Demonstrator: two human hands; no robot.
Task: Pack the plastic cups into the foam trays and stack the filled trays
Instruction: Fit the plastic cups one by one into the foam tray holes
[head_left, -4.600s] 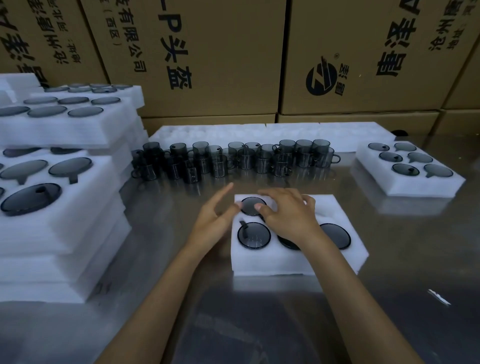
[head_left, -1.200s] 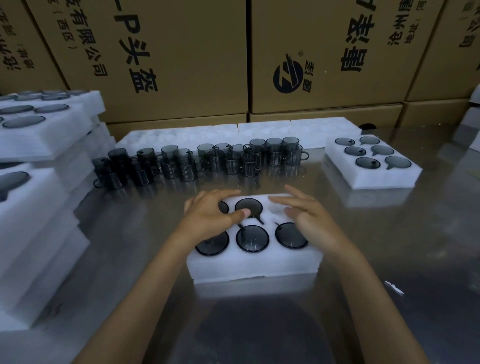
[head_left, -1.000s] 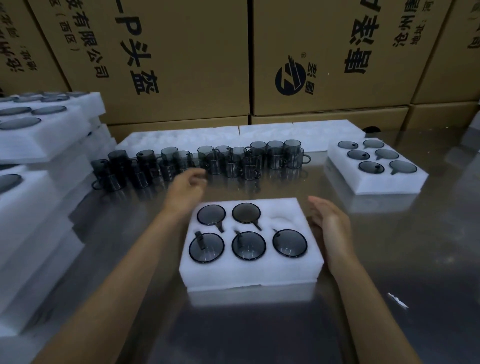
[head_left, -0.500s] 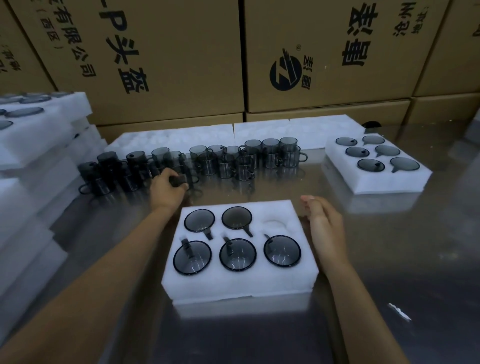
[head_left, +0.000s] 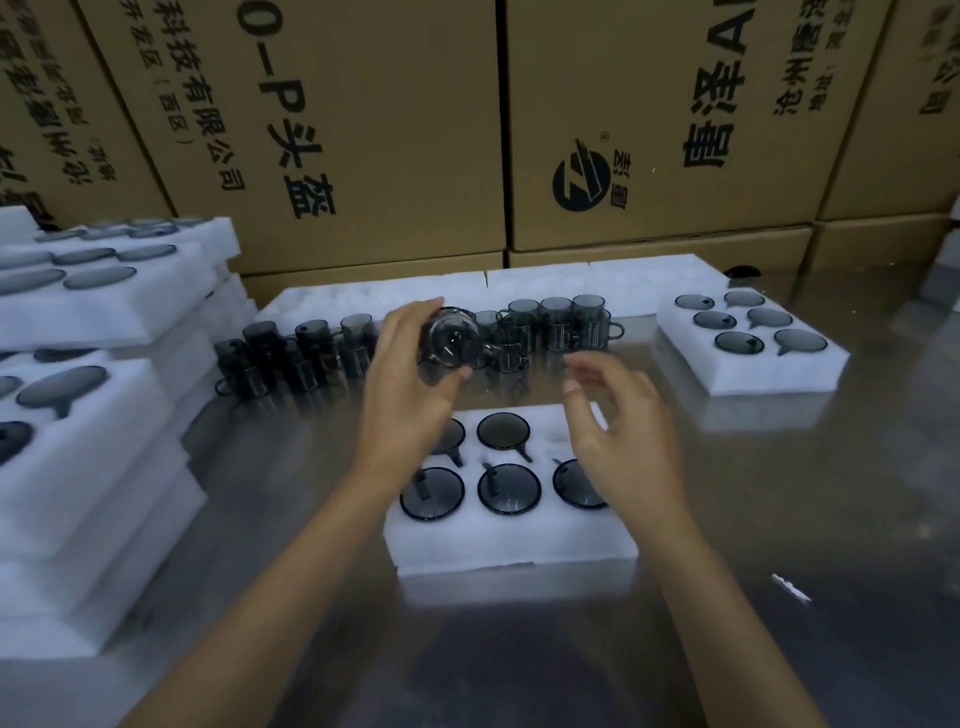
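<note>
A white foam tray (head_left: 511, 545) lies on the metal table in front of me with several dark smoky plastic cups sunk into its holes; its back-right hole is hidden behind my right hand. My left hand (head_left: 408, 395) grips one dark cup (head_left: 451, 340), tipped on its side, in the air behind the tray. My right hand (head_left: 623, 431) hovers over the tray's right part with fingers loosely spread, holding nothing. A row of loose cups (head_left: 550, 325) stands farther back on the table.
Stacks of filled foam trays (head_left: 78, 467) rise at the left. Another filled tray (head_left: 753, 358) sits at the right rear. Flat foam sheets (head_left: 623, 280) lie behind the cup row, against a wall of cardboard boxes (head_left: 363, 130). A small white scrap (head_left: 789, 587) lies at right.
My left hand has taken a cup from the row and lifted it toward the middle. My right hand has left the tray's right edge and risen above the tray.
</note>
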